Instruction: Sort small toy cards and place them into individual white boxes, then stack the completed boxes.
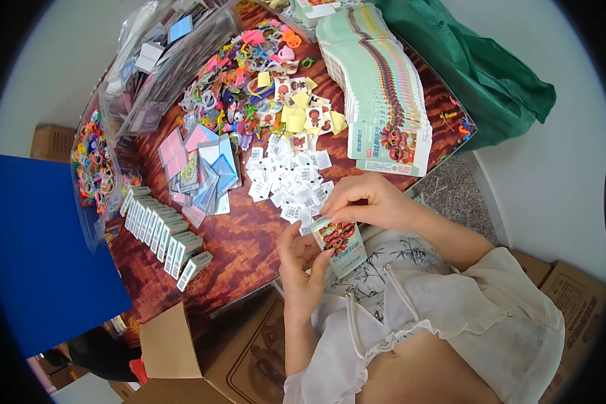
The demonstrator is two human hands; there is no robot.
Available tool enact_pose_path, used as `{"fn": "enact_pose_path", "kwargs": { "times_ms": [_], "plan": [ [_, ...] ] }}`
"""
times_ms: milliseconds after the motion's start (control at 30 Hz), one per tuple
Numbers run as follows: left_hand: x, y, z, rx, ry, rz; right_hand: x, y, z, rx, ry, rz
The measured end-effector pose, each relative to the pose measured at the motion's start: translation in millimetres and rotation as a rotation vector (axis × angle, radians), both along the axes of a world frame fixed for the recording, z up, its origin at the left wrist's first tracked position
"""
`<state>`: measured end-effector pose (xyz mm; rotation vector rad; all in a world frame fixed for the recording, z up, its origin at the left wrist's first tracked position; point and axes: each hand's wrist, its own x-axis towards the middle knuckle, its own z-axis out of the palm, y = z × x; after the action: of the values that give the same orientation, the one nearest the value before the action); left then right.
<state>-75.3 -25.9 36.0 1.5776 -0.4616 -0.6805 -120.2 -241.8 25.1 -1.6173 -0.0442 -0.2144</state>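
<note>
My left hand (301, 269) is closed around a small green-and-white carton (341, 248) with red cartoon figures, its thumb lying across the front. Over the carton's upper end, my right hand (370, 200) pinches with thumb and forefinger; what lies between the fingertips is hidden. Just beyond both hands spreads a heap of small white printed packets (293, 178). Behind it lie yellow and white stickers (310, 114) with red figures. A long fanned row of flat green cartons (377, 87) stretches away on the right.
Small filled boxes (158, 229) stand in a row at the left, near a pile of pink and blue cards (202, 172). Colourful small toys (232, 87) are heaped at the back. Clear plastic bags (161, 67), a green bag (478, 74) and an open cardboard box (172, 343) surround the table.
</note>
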Motion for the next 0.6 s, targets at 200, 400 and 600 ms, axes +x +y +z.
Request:
{"fn": "enact_pose_path", "kwargs": {
  "times_ms": [200, 400, 600],
  "plan": [
    [4.0, 4.5, 0.3, -0.009, 0.035, -0.019, -6.1, 1.0, -6.2, -0.039, -0.007, 0.073],
    [19.8, 18.6, 2.5, 0.004, 0.012, -0.006, 12.7, 12.1, 1.2, -0.055, 0.015, 0.134],
    [28.0, 18.5, -6.9, -0.206, 0.066, 0.198, 45.8, 37.8, -26.9, 0.74, 0.318, -0.137]
  ]
}}
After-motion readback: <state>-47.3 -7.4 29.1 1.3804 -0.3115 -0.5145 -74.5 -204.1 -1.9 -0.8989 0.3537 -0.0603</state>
